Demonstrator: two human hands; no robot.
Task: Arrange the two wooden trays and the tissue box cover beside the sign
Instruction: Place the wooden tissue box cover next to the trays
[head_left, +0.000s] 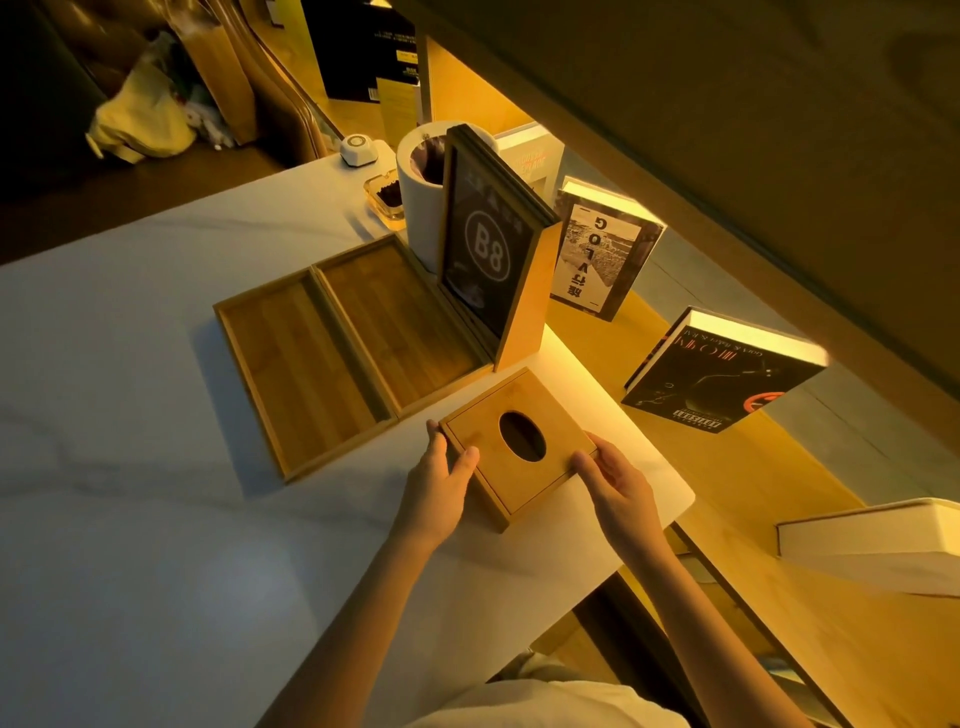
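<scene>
Two shallow wooden trays lie side by side on the white table, the left tray (296, 364) and the right tray (400, 322), the right one touching the base of the upright black sign (485, 254) marked B8 in a wooden stand. The wooden tissue box cover (511, 447), with an oval hole on top, rests on the table just in front of the sign and next to the trays' near corner. My left hand (441, 483) grips its left side, thumb on top. My right hand (618, 478) holds its right near corner.
A white bin (421, 208) and a glass ashtray (385, 200) stand behind the sign, with a white call button (357, 149) farther back. Books (605, 254) (722, 374) lean on the lit wooden ledge to the right. The table's edge (675, 514) runs close by my right hand.
</scene>
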